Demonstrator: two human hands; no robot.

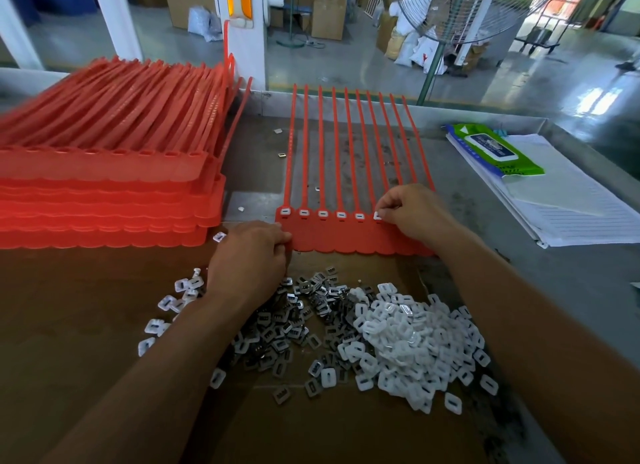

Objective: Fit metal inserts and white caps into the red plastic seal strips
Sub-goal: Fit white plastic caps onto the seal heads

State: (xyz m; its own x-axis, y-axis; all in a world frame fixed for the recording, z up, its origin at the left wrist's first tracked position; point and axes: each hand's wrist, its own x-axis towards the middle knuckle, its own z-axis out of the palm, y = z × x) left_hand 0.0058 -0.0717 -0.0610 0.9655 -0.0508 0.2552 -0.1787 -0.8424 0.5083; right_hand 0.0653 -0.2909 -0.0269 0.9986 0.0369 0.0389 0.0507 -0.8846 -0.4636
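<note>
The red seal strip sheet (346, 237) lies flat at centre; the left hand (249, 256) grips its 8 o'clock corner, and the right hand (412, 211) pinches a white cap (377, 216) onto the sixth socket. Pressed askew, that cap could sit proud or spring off toward the metal inserts (277, 328) at 6 o'clock; a loosened corner grip lets the sheet skid

My right hand (412, 211) is covering the seal strips' (346, 237) rightmost sockets; my left forearm (201, 332) is hiding part of the metal inserts (277, 328). The red stack (104, 173) is running off the left edge.
</note>
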